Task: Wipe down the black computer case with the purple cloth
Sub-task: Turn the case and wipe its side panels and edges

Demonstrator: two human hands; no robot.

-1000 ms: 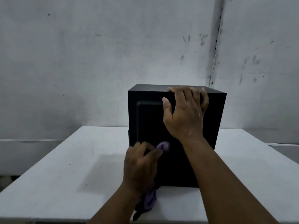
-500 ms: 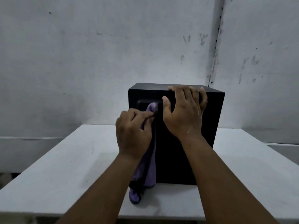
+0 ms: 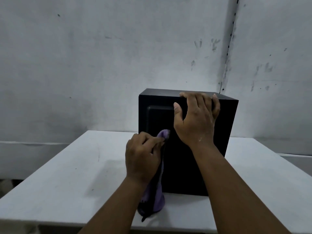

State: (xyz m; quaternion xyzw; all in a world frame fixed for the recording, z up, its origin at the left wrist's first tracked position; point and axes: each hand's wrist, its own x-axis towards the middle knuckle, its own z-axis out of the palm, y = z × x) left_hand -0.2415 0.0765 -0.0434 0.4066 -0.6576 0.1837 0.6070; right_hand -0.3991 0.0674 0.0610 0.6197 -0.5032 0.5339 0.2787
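The black computer case (image 3: 226, 125) stands upright on the white table (image 3: 67, 174), its near face toward me. My left hand (image 3: 143, 156) grips the purple cloth (image 3: 157, 198) and holds its bunched top against the left part of that face at about mid height. The cloth's tail hangs down to the table in front of the case. My right hand (image 3: 197, 119) lies on the upper face of the case, its fingers hooked over the top front edge.
A stained grey wall (image 3: 101, 56) stands close behind the table. The table's near edge runs just below my forearms, and its left edge drops off to a dark floor.
My left hand has slid the cloth down the case face from near the top to mid height, after moving it up before that. My right hand has stayed on the top edge.
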